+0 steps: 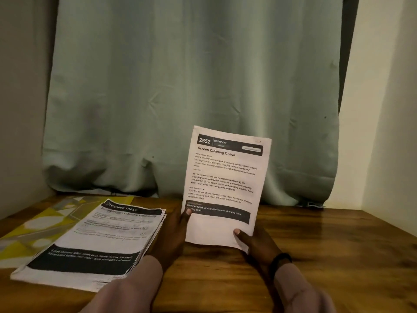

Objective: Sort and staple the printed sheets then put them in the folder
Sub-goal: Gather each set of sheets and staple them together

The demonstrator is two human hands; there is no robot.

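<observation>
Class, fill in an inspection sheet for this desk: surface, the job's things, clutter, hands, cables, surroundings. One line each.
Surface: wooden table, bare on the right side.
Job's things: held sheets headed "Screen Cleaning Check", upright; paper stack lying on a yellow-grey folder; no stapler seen.
Clutter: nothing seen.
Hands: left hand and right hand both grip the held sheets' lower edge, thumbs in front; black wristband on the right wrist.
Cables: nothing seen.
Surroundings: green curtain behind the table, pale wall at right.
</observation>
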